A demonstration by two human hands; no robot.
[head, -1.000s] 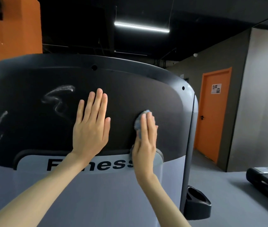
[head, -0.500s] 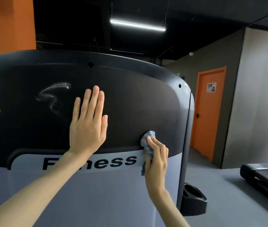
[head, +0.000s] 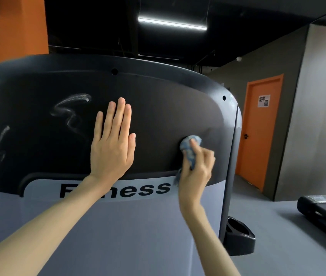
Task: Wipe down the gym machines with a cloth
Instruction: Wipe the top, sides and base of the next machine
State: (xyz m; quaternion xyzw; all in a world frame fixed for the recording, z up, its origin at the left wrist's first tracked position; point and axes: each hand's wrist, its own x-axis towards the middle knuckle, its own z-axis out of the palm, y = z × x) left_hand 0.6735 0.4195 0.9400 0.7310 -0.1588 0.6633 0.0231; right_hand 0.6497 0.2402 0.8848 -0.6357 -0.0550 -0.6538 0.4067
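A gym machine's large dark panel (head: 158,108) fills the view, with a grey lower section bearing black "Fitness" lettering (head: 118,191). My left hand (head: 112,142) lies flat on the dark panel, fingers straight and pointing up. My right hand (head: 197,172) grips a bunched blue cloth (head: 189,148) and presses it against the panel's right part, just above the grey section. White smears (head: 70,108) mark the panel left of my left hand, and a smaller smear (head: 1,140) sits near the left edge.
An orange door (head: 259,132) stands in the grey wall at the right. A black machine base (head: 239,238) sits on the floor by the panel's right edge. Another black machine (head: 321,212) lies at far right. An orange pillar (head: 12,26) rises at upper left.
My right hand first slid the cloth down to the panel's lower edge, then back up and to the right. My left hand stayed flat on the panel.
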